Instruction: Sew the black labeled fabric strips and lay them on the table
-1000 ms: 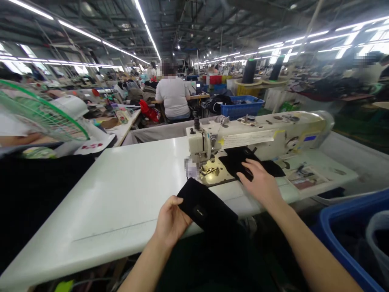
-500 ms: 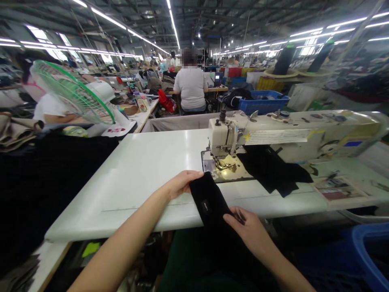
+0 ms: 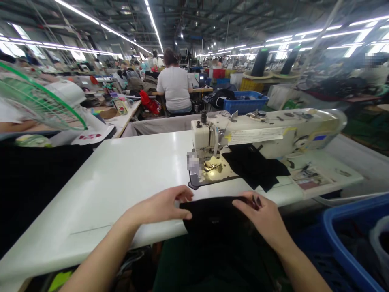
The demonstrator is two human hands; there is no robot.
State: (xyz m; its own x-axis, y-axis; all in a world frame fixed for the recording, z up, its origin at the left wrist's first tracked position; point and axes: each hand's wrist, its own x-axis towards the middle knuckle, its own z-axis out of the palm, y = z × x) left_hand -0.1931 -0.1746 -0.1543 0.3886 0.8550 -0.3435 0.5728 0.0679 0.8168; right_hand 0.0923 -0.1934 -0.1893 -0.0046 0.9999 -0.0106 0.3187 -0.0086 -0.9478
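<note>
A black cloth piece (image 3: 212, 213) with a small label hangs over the table's front edge, below the sewing machine (image 3: 209, 138). My left hand (image 3: 170, 205) is at its left corner, thumb and fingers apart, the thumb touching the cloth. The right corner is pinched in my right hand (image 3: 258, 211), which also has a small dark metal tool between its fingers. Another black cloth (image 3: 255, 164) lies on the table under the machine's arm.
The white table (image 3: 136, 162) stretches left. A green fan (image 3: 42, 97) stands at far left, a blue basket (image 3: 331, 227) at lower right. A tray (image 3: 313, 178) of small items sits right of the machine. A person (image 3: 174, 87) sits ahead, back turned.
The cloth has turned from slanting to lying crosswise, its top edge now level. My left hand has moved down and its fingers have spread. The view has shifted to the right.
</note>
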